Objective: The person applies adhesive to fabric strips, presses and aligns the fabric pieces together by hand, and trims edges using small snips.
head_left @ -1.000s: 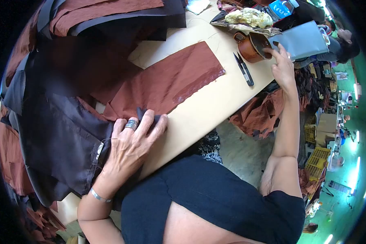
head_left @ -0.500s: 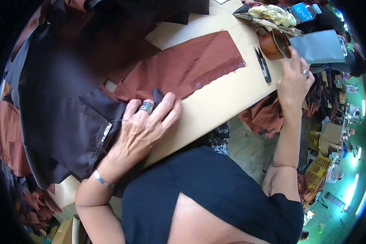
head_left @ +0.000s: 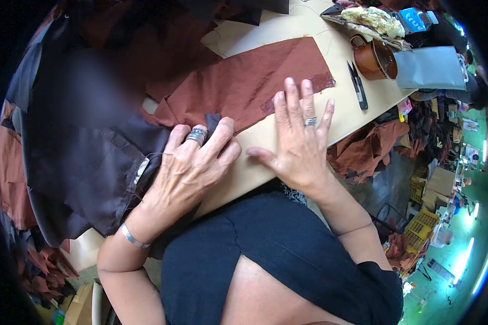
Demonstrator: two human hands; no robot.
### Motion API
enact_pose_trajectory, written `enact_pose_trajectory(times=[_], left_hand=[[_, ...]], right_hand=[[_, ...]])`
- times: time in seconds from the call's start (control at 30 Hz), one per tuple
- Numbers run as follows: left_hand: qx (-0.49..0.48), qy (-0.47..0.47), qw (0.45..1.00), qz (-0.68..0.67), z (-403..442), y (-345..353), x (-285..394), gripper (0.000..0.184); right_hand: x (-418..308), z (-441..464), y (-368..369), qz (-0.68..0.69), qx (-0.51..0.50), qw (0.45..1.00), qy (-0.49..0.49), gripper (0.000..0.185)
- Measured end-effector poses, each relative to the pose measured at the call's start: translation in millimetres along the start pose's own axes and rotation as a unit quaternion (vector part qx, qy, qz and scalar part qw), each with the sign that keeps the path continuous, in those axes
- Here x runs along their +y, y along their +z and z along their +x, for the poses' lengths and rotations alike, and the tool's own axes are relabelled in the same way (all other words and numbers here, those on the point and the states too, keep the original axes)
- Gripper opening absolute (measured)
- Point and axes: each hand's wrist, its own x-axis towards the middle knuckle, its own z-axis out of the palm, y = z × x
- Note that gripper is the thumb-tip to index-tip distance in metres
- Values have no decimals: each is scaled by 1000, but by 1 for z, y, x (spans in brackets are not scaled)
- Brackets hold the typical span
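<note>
My left hand (head_left: 198, 154), with a ring on it, curls its fingers on a fold of dark fabric (head_left: 130, 135), and a small dark tip of it pokes up between them. From there a reddish-brown fabric piece (head_left: 244, 81) stretches across the pale table (head_left: 287, 8). Along its near edge runs a darker, shiny, wet-looking strip (head_left: 324, 82). My right hand (head_left: 301, 141) is open, fingers spread, at that edge and partly over the strip; whether it touches the cloth I cannot tell. Beyond it lie black thread snips (head_left: 359, 86) beside a brown cup (head_left: 375, 58).
A grey-blue flat case (head_left: 431, 67) lies right of the cup. Behind are a crumpled pale cloth (head_left: 371, 20) and a plastic bottle (head_left: 417, 20). Reddish-brown scraps (head_left: 368, 149) pile below the table's right edge, with yellow crates (head_left: 422, 225) farther off. Dark fabric heaps up on the left.
My right hand has come away from the cup, moving left and toward me to the brown fabric's near edge, and its fingers have spread. My left hand stays nearly in place.
</note>
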Motion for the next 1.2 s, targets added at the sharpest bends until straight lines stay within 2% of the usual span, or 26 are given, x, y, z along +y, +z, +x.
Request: enact_pose_trajectory(times=[0.13, 0.2, 0.27, 0.37, 0.5, 0.67, 0.77, 0.9, 0.93, 1.13, 1.2], left_hand=[[-30, -12, 999, -14, -2, -10, 1, 22], [-51, -15, 998, -14, -2, -16, 1, 23], [-26, -6, 1000, 2, -2, -16, 2, 21], [-33, -18, 999, 5, -4, -19, 5, 23], [-41, -28, 999, -6, -4, -23, 8, 25], [-46, -38, 998, 12, -7, -16, 11, 26], [-38, -32, 999, 19, -8, -14, 13, 26], [-52, -27, 998, 32, -8, -15, 13, 26], [-54, -30, 998, 25, -8, -15, 13, 26], [-51, -30, 998, 6, -8, -13, 12, 26], [-50, -30, 998, 3, -9, -12, 11, 26]], right_hand=[[-21, -3, -6, -2, -36, 997, -68, 98], [-13, -2, -9, -10, -16, 999, -47, 97], [2, 2, -11, -44, -5, 999, -17, 91], [20, 6, 0, -64, 35, 996, -46, 85], [13, 4, -6, -34, -18, 996, -76, 78], [-13, 3, -5, 65, -14, 991, -119, 82], [-15, 3, -9, 31, -43, 987, -151, 81], [-7, 8, -3, 19, -11, 988, -155, 75], [-7, 9, -1, 73, 7, 982, -172, 69], [12, 16, -7, 130, -19, 979, -158, 61], [5, 13, -1, 92, 8, 984, -150, 60]])
